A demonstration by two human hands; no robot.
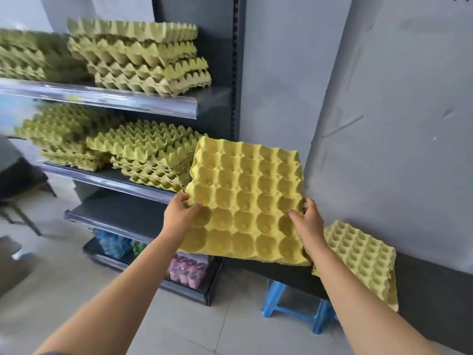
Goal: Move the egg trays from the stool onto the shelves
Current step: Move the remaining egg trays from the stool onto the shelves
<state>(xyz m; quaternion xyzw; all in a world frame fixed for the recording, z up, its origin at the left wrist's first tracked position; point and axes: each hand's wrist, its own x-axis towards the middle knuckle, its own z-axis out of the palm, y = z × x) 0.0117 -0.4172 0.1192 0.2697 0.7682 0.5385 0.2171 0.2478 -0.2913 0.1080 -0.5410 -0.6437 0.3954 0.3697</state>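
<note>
I hold a yellow egg tray in the air, tilted toward me, in front of the shelf unit's right end. My left hand grips its left edge and my right hand grips its right edge. Behind my right arm, more yellow trays lie stacked on a blue plastic stool. Stacks of egg trays fill the top shelf and the middle shelf to the left.
A dark shelf below the middle one holds nothing that I can see. Packaged bottles sit on the bottom shelf. A grey wall rises to the right. A dark chair or table stands at far left on the tiled floor.
</note>
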